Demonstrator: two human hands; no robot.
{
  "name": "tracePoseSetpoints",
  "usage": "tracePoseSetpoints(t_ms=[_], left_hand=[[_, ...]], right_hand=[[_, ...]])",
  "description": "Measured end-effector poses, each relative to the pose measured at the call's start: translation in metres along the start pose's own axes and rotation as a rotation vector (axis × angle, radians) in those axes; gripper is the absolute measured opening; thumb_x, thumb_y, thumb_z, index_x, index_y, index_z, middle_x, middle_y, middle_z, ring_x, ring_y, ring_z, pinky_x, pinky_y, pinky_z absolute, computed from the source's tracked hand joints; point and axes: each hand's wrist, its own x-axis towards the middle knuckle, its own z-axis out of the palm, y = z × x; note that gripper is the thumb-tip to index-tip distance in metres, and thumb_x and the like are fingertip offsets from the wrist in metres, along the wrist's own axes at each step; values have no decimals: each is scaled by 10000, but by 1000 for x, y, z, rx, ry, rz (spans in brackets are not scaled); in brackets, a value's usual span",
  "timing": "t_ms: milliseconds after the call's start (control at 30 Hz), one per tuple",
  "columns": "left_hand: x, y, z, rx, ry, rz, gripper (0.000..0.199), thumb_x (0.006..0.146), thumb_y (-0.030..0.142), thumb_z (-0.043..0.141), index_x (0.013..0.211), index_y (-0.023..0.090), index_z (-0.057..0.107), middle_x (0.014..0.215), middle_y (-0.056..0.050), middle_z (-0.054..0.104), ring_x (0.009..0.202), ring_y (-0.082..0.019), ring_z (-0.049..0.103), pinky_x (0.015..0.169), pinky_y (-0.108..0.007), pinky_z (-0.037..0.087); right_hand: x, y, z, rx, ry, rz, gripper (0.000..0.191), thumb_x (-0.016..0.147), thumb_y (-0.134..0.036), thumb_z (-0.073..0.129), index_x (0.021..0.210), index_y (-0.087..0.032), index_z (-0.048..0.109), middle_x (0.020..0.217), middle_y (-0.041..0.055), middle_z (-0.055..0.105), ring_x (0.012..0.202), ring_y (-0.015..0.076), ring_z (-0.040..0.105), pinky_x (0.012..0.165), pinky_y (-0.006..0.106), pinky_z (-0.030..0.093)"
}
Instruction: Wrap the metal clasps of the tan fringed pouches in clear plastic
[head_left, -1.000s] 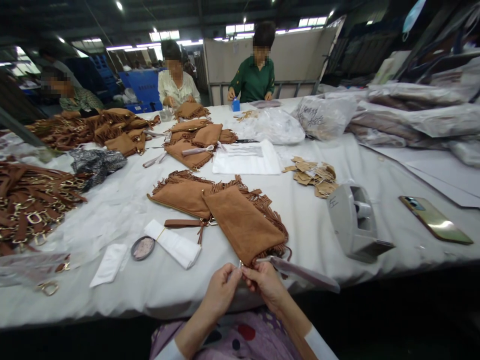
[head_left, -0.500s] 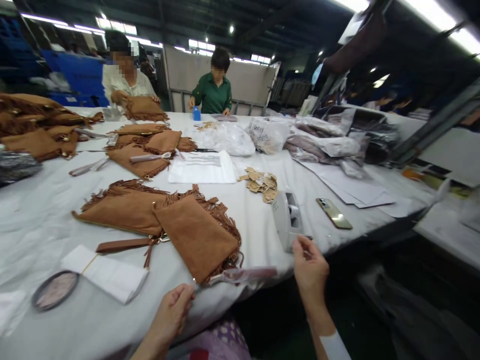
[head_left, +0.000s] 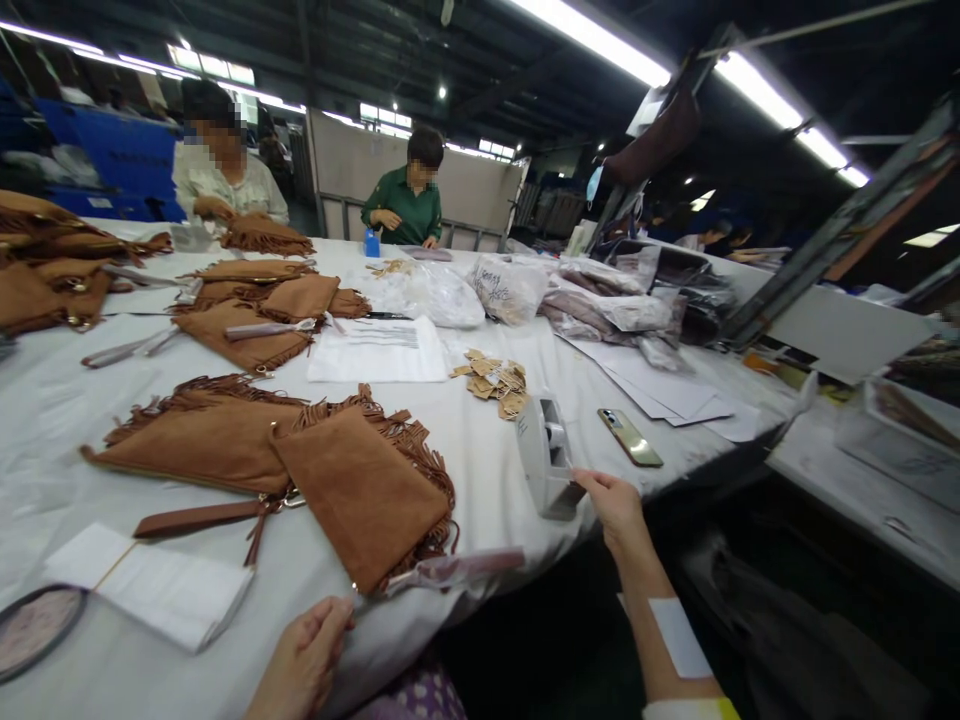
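Observation:
A brown fringed pouch (head_left: 360, 490) lies near the table's front edge, overlapping a second brown fringed pouch (head_left: 202, 440) with a wrist strap. My left hand (head_left: 311, 640) is closed at the near corner of the front pouch, fingertips pressed together; what they pinch, if anything, is too small to name. My right hand (head_left: 615, 510) reaches the near end of a grey tape dispenser (head_left: 534, 465), thumb and fingertips together at its cutting edge. A wrapped strap (head_left: 469, 567) lies beside the front pouch.
Folded white paper (head_left: 154, 590) and a round dark-rimmed item (head_left: 37, 630) lie left. Tags (head_left: 495, 383), a phone (head_left: 630, 437) and white sheets (head_left: 652, 385) are right of centre. More pouches (head_left: 255, 320) lie behind. Two people work across the table.
The view has shifted right, so the table's items sit further left. My right hand has come up to the dispenser's end. The person in green has raised one hand.

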Motion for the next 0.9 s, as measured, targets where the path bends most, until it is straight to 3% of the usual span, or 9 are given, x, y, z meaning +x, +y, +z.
tracePoseSetpoints(t_ms=[133, 233, 333, 533, 667, 767, 900], left_hand=[[-4, 2, 0, -24, 22, -4, 577, 563, 740, 615, 688, 209, 429, 414, 152, 188, 323, -14, 107, 348, -164, 64], [-6, 1, -2, -55, 35, -22, 569, 560, 715, 647, 697, 201, 445, 424, 151, 203, 328, -7, 111, 353, -152, 63], [-7, -1, -7, -94, 26, -41, 560, 559, 691, 670, 710, 196, 457, 439, 150, 217, 334, 0, 100, 353, -143, 57], [-11, -5, -12, -101, 45, -31, 528, 611, 681, 642, 744, 206, 451, 446, 152, 201, 351, -13, 80, 353, -151, 61], [-13, 0, -13, 20, 69, 45, 515, 670, 713, 546, 698, 211, 437, 455, 128, 225, 360, -41, 138, 359, -183, 115], [-13, 6, -19, 230, 148, 277, 479, 734, 657, 515, 632, 194, 447, 522, 75, 336, 484, -81, 322, 465, -203, 277], [-19, 8, -28, 513, 212, 434, 375, 845, 509, 457, 652, 189, 481, 567, 53, 390, 579, -109, 375, 578, -225, 298]], right_hand=[[-24, 3, -8, 112, 63, 47, 371, 551, -468, 715, 702, -129, 705, 705, 82, 707, 674, 214, 630, 570, 283, 474], [-41, 13, -8, 184, 17, 129, 364, 542, -456, 727, 687, -125, 685, 658, 85, 688, 601, 199, 614, 519, 285, 468], [-45, 25, -1, 122, 7, 127, 376, 567, -495, 683, 664, -132, 652, 583, 76, 656, 502, 183, 576, 462, 291, 458], [-37, 40, 0, -38, 82, 84, 353, 576, -506, 661, 625, -157, 649, 511, 82, 632, 480, 216, 572, 451, 306, 431], [-60, 48, 4, -83, 17, 106, 382, 577, -540, 646, 608, -159, 647, 461, 67, 591, 465, 213, 545, 455, 312, 409], [-99, 35, 29, 14, -181, 130, 438, 551, -550, 689, 715, -145, 671, 505, 29, 584, 484, 177, 514, 468, 291, 405], [-170, -9, 81, 152, -769, 119, 369, 659, -521, 688, 709, -158, 649, 534, -14, 543, 489, 117, 449, 471, 241, 348]])
